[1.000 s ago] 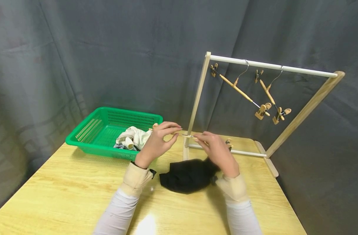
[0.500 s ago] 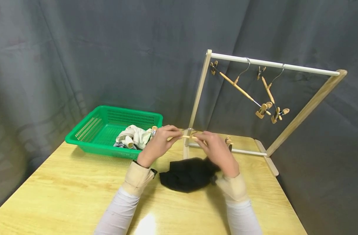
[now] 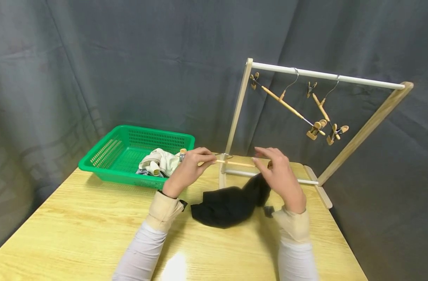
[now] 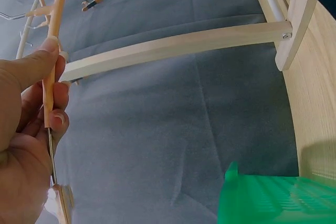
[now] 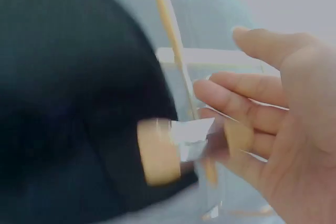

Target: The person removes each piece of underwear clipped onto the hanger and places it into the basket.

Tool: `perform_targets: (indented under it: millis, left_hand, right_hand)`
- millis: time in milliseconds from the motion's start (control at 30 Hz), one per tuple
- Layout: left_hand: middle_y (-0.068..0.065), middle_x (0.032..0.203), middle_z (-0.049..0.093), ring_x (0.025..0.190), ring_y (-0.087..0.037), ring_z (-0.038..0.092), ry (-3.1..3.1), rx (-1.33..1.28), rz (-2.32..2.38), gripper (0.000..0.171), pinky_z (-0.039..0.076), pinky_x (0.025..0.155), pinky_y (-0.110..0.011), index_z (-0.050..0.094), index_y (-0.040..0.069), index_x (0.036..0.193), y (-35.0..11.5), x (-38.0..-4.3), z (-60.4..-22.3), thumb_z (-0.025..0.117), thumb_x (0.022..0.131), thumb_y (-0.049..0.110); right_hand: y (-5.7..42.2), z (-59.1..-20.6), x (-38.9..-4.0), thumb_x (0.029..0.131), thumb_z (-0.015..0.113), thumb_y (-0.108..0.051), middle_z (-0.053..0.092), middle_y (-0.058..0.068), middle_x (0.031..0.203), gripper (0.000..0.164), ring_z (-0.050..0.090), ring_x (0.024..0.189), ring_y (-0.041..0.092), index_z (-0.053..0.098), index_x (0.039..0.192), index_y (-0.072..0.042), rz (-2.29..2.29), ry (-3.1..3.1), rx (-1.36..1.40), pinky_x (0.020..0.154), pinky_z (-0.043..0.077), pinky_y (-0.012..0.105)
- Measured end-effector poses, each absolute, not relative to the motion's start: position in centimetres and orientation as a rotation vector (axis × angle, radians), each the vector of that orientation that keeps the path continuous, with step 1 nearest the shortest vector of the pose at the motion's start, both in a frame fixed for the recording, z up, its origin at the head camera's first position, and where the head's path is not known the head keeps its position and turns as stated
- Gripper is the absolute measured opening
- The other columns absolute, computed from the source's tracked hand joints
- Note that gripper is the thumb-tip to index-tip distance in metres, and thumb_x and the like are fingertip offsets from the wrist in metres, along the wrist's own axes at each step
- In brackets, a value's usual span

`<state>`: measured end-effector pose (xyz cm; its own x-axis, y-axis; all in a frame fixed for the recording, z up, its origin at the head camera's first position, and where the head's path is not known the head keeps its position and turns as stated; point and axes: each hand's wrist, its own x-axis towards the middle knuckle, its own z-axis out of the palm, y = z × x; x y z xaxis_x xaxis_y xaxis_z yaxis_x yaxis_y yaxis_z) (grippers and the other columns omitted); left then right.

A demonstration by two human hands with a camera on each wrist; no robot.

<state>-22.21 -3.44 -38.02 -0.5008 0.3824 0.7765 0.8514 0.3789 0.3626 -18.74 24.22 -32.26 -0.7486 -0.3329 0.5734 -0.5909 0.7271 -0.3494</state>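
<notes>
My left hand (image 3: 190,168) pinches the wooden bar of a clip hanger (image 3: 238,164) between thumb and fingers, left of its hook. A thin metal rod leads from the grip to a bare clip (image 4: 64,203) in the left wrist view. At the bar's other end, my right hand (image 3: 280,173) has its thumb spread away and its fingers loosely extended beside the second clip (image 5: 160,153). That clip bites the edge of a black cloth item (image 3: 224,208), which hangs from it and spreads toward the table at left.
A green basket (image 3: 112,177) with crumpled white cloth (image 3: 161,162) inside stands at the left. On the right is a wooden rack (image 3: 239,105); two clip hangers, one at the left (image 3: 282,102), hang from its white rail (image 3: 326,76). Grey curtain surrounds the wooden table (image 3: 94,226).
My right hand has let go of the bar near its middle and moved right, to the clip end. More of the bar and black cloth shows. My left hand keeps its pinch.
</notes>
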Motion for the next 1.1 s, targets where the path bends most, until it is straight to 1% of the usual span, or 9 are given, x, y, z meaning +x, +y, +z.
perform_targets:
  millis: [100,200,300,433,533,700,900,1000,1100]
  left_hand:
    - [0.003,0.091,0.062,0.084,-0.007,0.054,-2.046,-1.052,-1.044,0.015,0.049,0.068,-0.023,0.071,0.010,0.097,-3.7,-22.2,-37.9,0.064,0.084,0.012]
    - [0.003,0.090,0.062,0.083,-0.007,0.054,-2.031,-1.044,-1.052,0.014,0.049,0.067,-0.024,0.072,0.011,0.096,-3.9,-22.2,-38.0,0.064,0.083,0.011]
    - [0.003,0.090,0.062,0.082,-0.007,0.054,-2.007,-1.031,-1.066,0.014,0.050,0.065,-0.027,0.072,0.012,0.094,-4.1,-22.2,-38.1,0.066,0.082,0.009]
    - [0.004,0.091,0.061,0.082,-0.006,0.054,-2.008,-1.019,-1.067,0.013,0.049,0.065,-0.025,0.072,0.014,0.094,-4.4,-22.2,-38.0,0.065,0.083,0.012]
    - [0.005,0.090,0.061,0.081,-0.006,0.054,-2.015,-1.010,-1.054,0.013,0.048,0.065,-0.022,0.072,0.013,0.094,-4.6,-22.3,-37.7,0.064,0.083,0.012]
    - [0.004,0.089,0.060,0.078,-0.006,0.053,-2.014,-1.003,-1.042,0.014,0.047,0.063,-0.023,0.072,0.010,0.094,-4.7,-22.2,-37.5,0.066,0.081,0.008]
    - [0.005,0.090,0.060,0.080,-0.005,0.053,-2.030,-0.995,-1.048,0.014,0.049,0.064,-0.026,0.072,0.013,0.095,-4.8,-22.2,-37.5,0.064,0.084,0.013]
    - [0.004,0.090,0.060,0.080,-0.006,0.054,-2.039,-0.996,-1.058,0.014,0.050,0.064,-0.027,0.071,0.013,0.095,-4.8,-22.2,-37.6,0.064,0.084,0.014]
    - [0.004,0.090,0.060,0.079,-0.006,0.054,-2.035,-0.993,-1.061,0.014,0.049,0.063,-0.026,0.071,0.015,0.095,-4.8,-22.2,-37.6,0.065,0.083,0.012]
  right_hand:
    - [25.9,-32.0,-18.7,0.093,0.047,-0.043,0.059,0.006,0.115,0.047,0.048,0.109,0.021,0.055,0.127,-0.011,0.766,-2.536,0.640,0.085,0.045,0.046]
    - [26.7,-32.2,-18.9,0.096,0.038,-0.048,0.055,0.009,0.125,0.052,0.047,0.116,0.025,0.052,0.130,-0.013,0.788,-2.633,0.607,0.095,0.039,0.050]
    - [27.0,-32.6,-19.4,0.096,0.034,-0.050,0.055,0.008,0.127,0.053,0.049,0.115,0.023,0.053,0.130,-0.015,0.814,-2.682,0.613,0.096,0.040,0.049]
    - [26.8,-33.0,-19.8,0.097,0.033,-0.048,0.061,0.007,0.117,0.049,0.054,0.107,0.019,0.057,0.122,-0.014,0.882,-2.677,0.653,0.092,0.044,0.046]
    - [26.8,-33.0,-20.0,0.097,0.034,-0.046,0.063,0.007,0.110,0.045,0.056,0.102,0.018,0.059,0.116,-0.014,0.938,-2.670,0.668,0.088,0.046,0.046]
    - [26.9,-33.1,-20.2,0.098,0.036,-0.042,0.063,0.004,0.105,0.040,0.055,0.098,0.017,0.061,0.109,-0.013,0.974,-2.650,0.691,0.086,0.046,0.044]
    - [26.9,-33.1,-20.3,0.098,0.040,-0.036,0.065,0.002,0.096,0.032,0.054,0.084,0.017,0.064,0.099,-0.015,0.983,-2.572,0.737,0.076,0.045,0.041]
    - [26.9,-33.1,-20.3,0.097,0.041,-0.037,0.064,0.000,0.090,0.032,0.052,0.077,0.017,0.065,0.095,-0.017,0.960,-2.569,0.723,0.071,0.044,0.039]
    - [26.9,-33.1,-20.3,0.097,0.041,-0.039,0.058,0.001,0.078,0.033,0.049,0.071,0.017,0.066,0.093,-0.018,0.923,-2.573,0.710,0.064,0.042,0.036]
